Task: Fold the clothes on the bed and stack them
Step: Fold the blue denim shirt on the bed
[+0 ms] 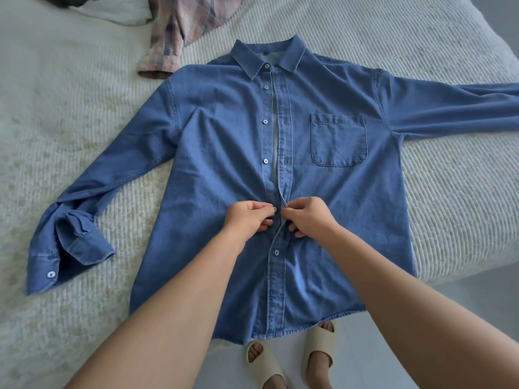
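Note:
A blue denim shirt [219,141] lies face up on the bed, collar away from me, both sleeves spread out and its hem hanging over the near corner. The upper placket gapes open; one button low down is fastened. My left hand [248,217] pinches the button side of the placket at mid-front. My right hand [307,216] pinches the buttonhole side right beside it, fingertips almost touching. A pink plaid shirt [182,26] lies crumpled at the far edge, one cuff close to the denim shirt's left shoulder.
The bed is covered with a cream ribbed blanket [84,113]. A white garment [112,11] and something dark lie at the top left. The bed's corner points at me; my feet in beige slides [317,352] stand on the pale floor below.

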